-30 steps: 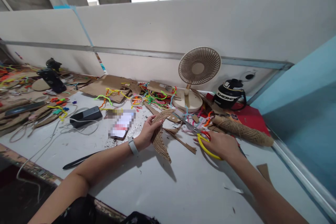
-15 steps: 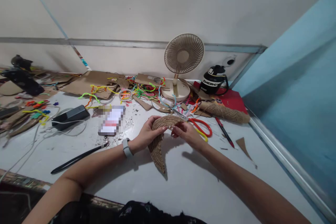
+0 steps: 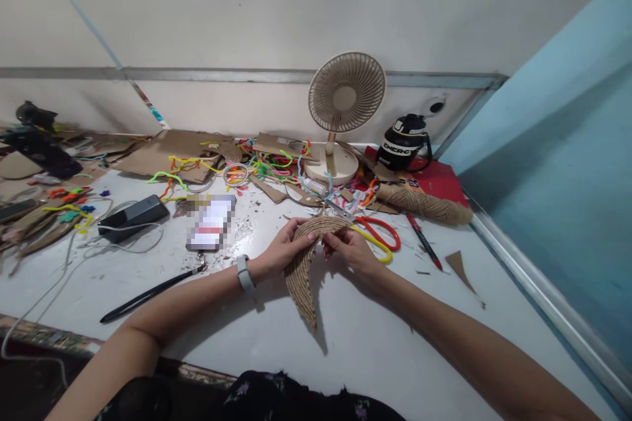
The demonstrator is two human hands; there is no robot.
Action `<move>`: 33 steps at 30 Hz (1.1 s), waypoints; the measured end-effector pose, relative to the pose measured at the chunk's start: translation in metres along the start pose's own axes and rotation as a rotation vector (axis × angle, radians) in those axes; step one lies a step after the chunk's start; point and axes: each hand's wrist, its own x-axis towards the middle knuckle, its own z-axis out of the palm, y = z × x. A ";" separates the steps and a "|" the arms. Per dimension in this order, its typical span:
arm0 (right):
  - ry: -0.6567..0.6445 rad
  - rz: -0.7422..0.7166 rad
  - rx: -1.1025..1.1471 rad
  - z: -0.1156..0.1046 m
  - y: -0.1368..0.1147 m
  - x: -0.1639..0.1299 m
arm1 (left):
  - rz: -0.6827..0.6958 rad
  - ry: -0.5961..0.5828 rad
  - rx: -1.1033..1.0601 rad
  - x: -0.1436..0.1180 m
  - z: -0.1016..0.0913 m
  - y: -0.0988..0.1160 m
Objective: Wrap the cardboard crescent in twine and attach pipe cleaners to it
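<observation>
The right hand (image 3: 353, 251), which was on the scissors (image 3: 378, 237) a second ago, is now pinching the twine-wrapped crescent (image 3: 302, 263) alongside the left hand (image 3: 280, 255), so both are working one piece. It is hovering in front of the single fan (image 3: 345, 95); one scissors is lying just right of it, and a second twine-wrapped piece (image 3: 424, 205) is resting beyond.

Curved, jute-wrapped cardboard crescent (image 3: 302, 263), upright on edge, tapered tip toward the table's near edge.

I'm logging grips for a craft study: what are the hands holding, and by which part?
Both the left hand and right hand pinch the upper curved end of a brown, twine-wrapped crescent piece; its pointed lower tip hangs free.
</observation>
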 end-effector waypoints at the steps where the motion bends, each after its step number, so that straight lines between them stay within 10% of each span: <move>1: 0.012 0.006 0.030 0.000 -0.001 0.000 | -0.019 -0.010 -0.042 0.002 -0.002 -0.002; 24: 0.318 0.144 0.361 0.006 -0.007 0.000 | -0.152 -0.124 -0.143 0.009 -0.016 -0.006; 33: 0.177 0.157 0.264 0.009 0.005 -0.004 | -0.064 -0.011 -0.011 0.002 -0.009 -0.002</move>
